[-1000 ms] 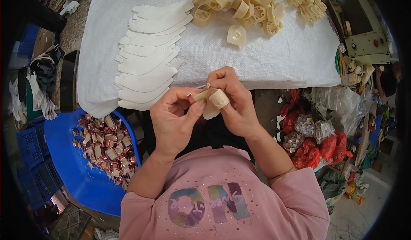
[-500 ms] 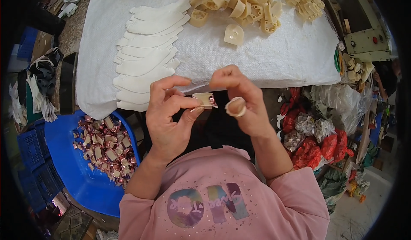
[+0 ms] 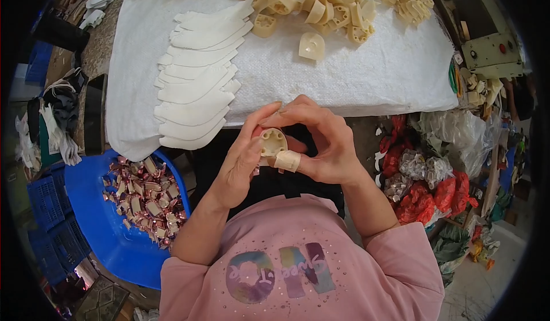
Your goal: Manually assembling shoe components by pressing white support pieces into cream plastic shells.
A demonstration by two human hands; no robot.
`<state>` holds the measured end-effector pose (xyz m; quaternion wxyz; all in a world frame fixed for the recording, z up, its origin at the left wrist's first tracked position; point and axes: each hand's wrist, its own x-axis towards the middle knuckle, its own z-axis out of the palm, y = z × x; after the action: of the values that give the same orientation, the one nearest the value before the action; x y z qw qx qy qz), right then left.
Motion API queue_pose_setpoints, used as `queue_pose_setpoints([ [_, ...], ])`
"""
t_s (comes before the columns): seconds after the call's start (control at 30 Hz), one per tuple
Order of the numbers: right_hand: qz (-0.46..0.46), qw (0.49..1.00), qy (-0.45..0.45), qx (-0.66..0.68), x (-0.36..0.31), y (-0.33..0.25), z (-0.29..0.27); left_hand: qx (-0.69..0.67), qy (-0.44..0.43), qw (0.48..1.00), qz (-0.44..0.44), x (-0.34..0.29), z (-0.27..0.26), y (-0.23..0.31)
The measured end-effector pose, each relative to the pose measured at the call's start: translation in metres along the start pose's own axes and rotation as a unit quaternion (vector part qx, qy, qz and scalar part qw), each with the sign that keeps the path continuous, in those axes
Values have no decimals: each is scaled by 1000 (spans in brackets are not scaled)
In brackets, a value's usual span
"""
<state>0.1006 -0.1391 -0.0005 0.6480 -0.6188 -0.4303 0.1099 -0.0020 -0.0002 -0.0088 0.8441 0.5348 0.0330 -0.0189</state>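
In front of my chest, both hands grip one small beige block, which looks like a shoe heel (image 3: 274, 140), with rounded hollows in its upward face and bits of shiny pink at its edge. My left hand (image 3: 243, 157) closes on its left side, thumb along the edge. My right hand (image 3: 326, 143) curls over the far side with its fingertips near those of the left. A beige wrap (image 3: 287, 161) covers the right thumb tip, against the heel's near edge. The fingers hide much of the heel.
White cloth (image 3: 344, 80) covers the table; overlapping white curved strips (image 3: 192, 86) and a pile of beige heels (image 3: 315, 3) lie on it. At left, a blue tub (image 3: 114, 252) contains pink-and-beige pieces (image 3: 152, 200). Red plastic bags (image 3: 415, 200) are at right.
My hands have come together. The small pink-edged piece in my left hand has turned so its hollowed face shows, and my right hand now grips it too.
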Motion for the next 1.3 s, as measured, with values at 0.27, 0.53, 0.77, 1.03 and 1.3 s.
queue_pose_setpoints([
  [0.27, 23, 999, 29, -38, -12, 9, 15, 41, 80, 996, 26, 0, 7, -7],
  [0.53, 295, 919, -24, 259, 15, -4, 12, 64, 90, 989, 103, 6, 27, -4],
  [0.77, 261, 930, -54, 255, 1, 1, 17, 155, 109, 973, 135, -1, 31, -11],
  [1.03, 135, 966, 33, 216, -23, 7, 43, 147, 190, 952, 190, 9, 26, -14],
  [1.3, 54, 989, 36, 130, -22, 12, 43, 108, 216, 958, 154, 6, 27, -25],
])
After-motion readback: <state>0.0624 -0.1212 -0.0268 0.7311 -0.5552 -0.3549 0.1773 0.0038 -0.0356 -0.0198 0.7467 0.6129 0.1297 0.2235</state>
